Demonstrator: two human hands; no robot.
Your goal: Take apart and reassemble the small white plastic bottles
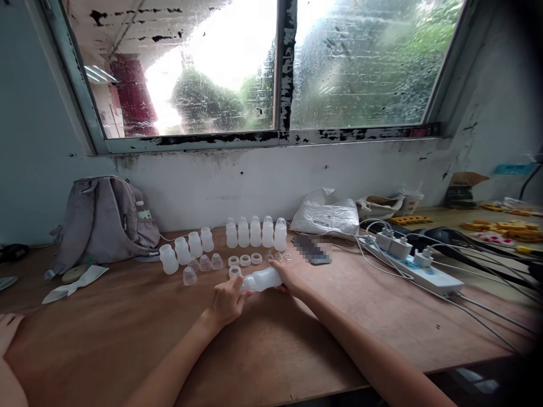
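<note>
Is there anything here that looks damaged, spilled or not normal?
Yes: the window frame looks worn, with patchy black and pale coating, and the wall below has dark stains. No spill shows around the held bottle.

Daylight glares white through the two-pane window (258,73), leaving the wooden tabletop (263,345) dim with soft shadows; pixelation masks the phone (321,259), and the right corners blacken.
</note>
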